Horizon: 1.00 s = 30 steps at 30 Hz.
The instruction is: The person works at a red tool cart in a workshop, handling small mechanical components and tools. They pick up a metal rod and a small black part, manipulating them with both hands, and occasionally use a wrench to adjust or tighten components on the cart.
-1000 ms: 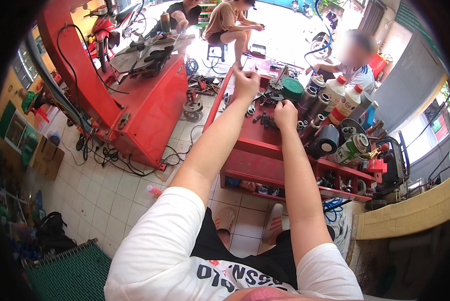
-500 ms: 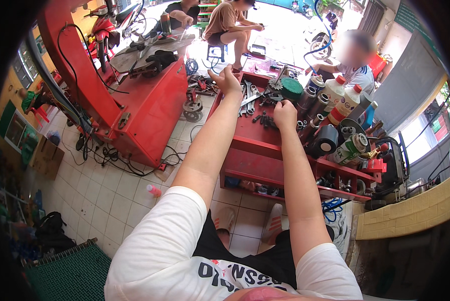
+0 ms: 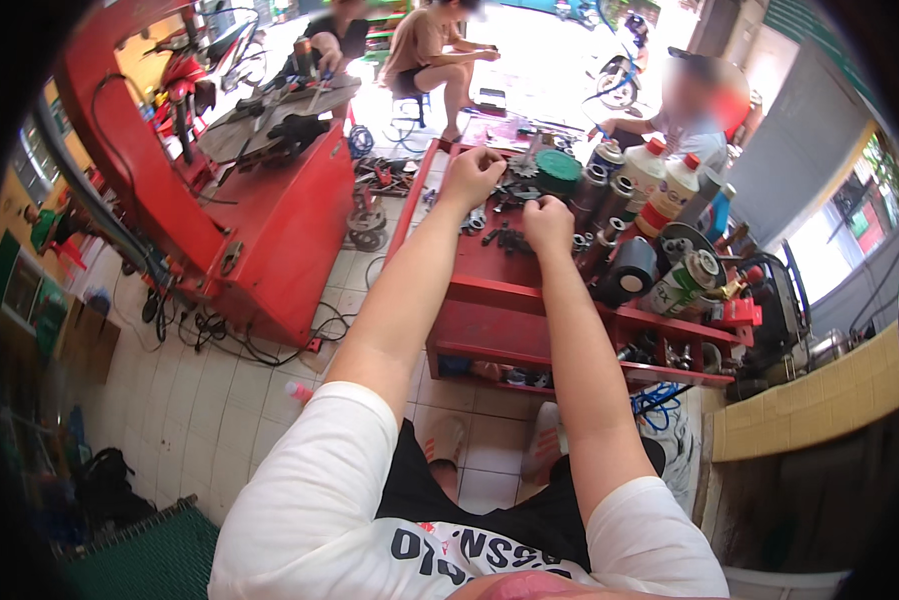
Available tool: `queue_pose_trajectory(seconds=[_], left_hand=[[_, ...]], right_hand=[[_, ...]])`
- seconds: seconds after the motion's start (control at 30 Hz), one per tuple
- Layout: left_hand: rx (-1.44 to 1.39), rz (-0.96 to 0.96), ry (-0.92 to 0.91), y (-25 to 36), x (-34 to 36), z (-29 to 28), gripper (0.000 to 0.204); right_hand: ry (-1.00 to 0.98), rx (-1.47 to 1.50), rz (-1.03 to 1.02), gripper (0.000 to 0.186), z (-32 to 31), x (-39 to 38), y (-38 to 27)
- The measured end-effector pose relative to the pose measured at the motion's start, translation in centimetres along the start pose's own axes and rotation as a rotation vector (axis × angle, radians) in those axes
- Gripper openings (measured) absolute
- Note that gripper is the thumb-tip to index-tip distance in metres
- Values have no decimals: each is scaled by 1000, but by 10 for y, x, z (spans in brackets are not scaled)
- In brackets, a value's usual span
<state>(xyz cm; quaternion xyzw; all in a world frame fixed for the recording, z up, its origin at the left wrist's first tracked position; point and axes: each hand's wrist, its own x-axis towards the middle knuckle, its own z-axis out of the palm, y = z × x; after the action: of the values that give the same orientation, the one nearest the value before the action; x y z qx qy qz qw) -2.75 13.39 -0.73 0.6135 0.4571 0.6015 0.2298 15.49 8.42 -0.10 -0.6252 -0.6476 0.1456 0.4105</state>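
Note:
Both arms reach forward over a red tool trolley [image 3: 489, 283]. My left hand [image 3: 472, 178] is above its left part, fingers curled toward the thumb; anything between them is too small to make out. Just to the right, my right hand [image 3: 548, 224] is closed in a fist near the trolley's middle, and what it grips, if anything, is hidden. Small black sockets [image 3: 507, 240] lie on the top between the two hands. Beyond the right hand stands a round green lid or tub [image 3: 558, 172], with dark metal parts beside it. Wrenches partly show beneath my left hand.
Dark cylinders [image 3: 585, 192], white bottles with red caps [image 3: 679, 185] and a tilted spray can [image 3: 687, 278] crowd the trolley's right side. A red machine [image 3: 279, 240] stands left, cables on the tiles. One person [image 3: 697, 110] sits beyond the trolley; others are farther back.
My left hand has moved right and lower over the trolley, and its spread fingers have curled in. The right hand stays closed near the sockets. The whole view has shifted slightly.

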Motion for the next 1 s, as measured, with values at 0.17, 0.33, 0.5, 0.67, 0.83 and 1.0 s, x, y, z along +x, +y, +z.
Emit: queue_pose_trajectory(seconds=[0.17,0.33,0.5,0.67,0.83,1.0], left_hand=[[145,-26,-191,7,-6,2,22],[136,-3,-194,1,-5,1,21],[117,-92,-198,-1,-4,0,25],[72,-40,-188,1,-5,6,20],[7,-10,-155,-12,-1,3,26],[-31,-66,-174,-11,-1,8,20]], right_hand=[[-57,5,47,39,-5,-1,-3],[-76,52,33,35,-5,-6,-10],[-52,135,-32,32,-2,-5,-7],[-3,187,-124,29,1,-3,-2],[9,238,-193,28,4,-5,-6],[22,259,-228,27,3,-4,-3]])
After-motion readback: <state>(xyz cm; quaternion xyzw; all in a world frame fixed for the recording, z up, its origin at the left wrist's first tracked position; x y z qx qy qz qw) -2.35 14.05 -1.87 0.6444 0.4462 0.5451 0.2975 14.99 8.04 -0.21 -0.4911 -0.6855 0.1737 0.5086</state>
